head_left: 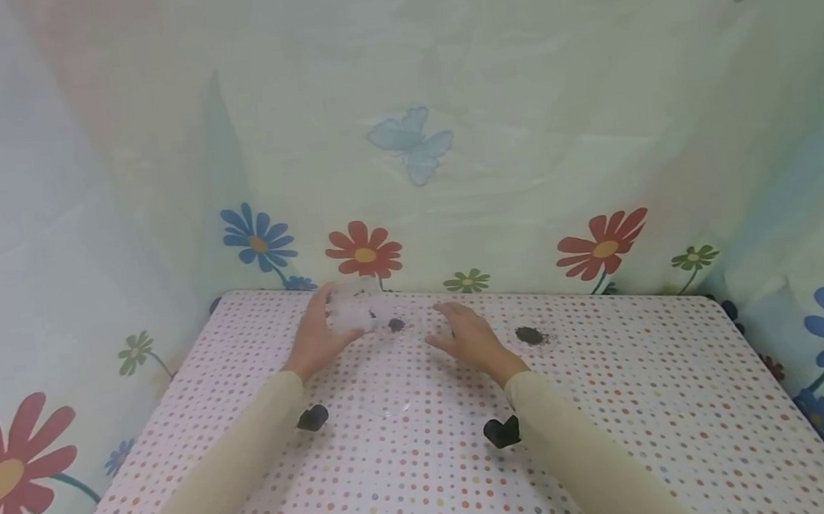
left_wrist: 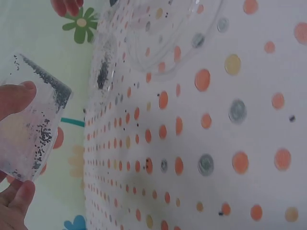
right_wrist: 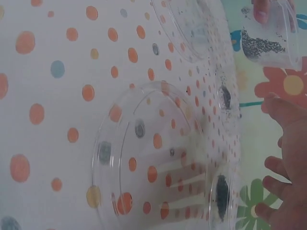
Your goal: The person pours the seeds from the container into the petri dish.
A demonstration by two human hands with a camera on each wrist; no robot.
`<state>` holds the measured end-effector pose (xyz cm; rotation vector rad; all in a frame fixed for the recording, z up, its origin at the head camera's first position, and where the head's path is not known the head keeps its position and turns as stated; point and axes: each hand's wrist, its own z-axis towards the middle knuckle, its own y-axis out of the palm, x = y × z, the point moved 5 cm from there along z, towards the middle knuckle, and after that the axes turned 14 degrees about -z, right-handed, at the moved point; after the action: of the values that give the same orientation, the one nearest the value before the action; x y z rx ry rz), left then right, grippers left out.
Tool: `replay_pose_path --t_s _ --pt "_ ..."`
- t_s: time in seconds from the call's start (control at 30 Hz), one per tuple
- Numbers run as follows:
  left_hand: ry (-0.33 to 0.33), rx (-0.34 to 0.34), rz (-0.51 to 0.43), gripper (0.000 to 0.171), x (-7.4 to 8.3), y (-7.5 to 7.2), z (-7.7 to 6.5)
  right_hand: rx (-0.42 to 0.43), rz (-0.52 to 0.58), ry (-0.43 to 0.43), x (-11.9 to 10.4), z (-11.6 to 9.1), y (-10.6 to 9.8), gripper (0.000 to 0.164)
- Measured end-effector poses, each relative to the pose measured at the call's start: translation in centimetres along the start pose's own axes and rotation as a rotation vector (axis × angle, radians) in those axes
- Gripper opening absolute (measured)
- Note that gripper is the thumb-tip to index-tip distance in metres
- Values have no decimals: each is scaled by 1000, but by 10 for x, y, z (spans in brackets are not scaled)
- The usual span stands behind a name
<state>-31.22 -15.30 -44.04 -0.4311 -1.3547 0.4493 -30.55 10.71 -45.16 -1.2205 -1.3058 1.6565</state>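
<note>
My left hand (head_left: 318,338) grips a clear plastic cup (left_wrist: 33,117) at the back of the table. The cup is tilted, and dark grains cling along its inside in both wrist views. To its right, my right hand (head_left: 469,339) hovers with fingers spread, holding nothing. Near the left hand lies a small dark heap of grains (head_left: 396,324). A larger dark heap (head_left: 531,335) lies right of the right hand, inside what looks like a clear container (right_wrist: 222,196). A round clear lid (right_wrist: 117,163) lies flat in front of the right hand.
A second clear lid (right_wrist: 165,24) lies on the left side. Loose dark grains dot the spotted tabletop (head_left: 407,492). Black pieces (head_left: 312,418) show beside both forearms. A flowered curtain (head_left: 489,199) rises behind the table's back edge and at both sides.
</note>
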Motion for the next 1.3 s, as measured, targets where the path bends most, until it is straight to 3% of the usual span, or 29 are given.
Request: replay_pose_path --t_s 0.4,0.7,0.93,1.3 --pt "-52 40 -18 96 -18 -14 -1 -13 29 1 -8 9 8 64" --pt "-13 52 5 99 -30 -20 0 -22 27 17 -9 14 17 62" --pt "-63 45 16 101 -45 -23 -2 -39 -9 28 -13 19 21 61" --pt "-197 39 0 103 -66 -28 -6 -32 -41 41 -15 30 28 61"
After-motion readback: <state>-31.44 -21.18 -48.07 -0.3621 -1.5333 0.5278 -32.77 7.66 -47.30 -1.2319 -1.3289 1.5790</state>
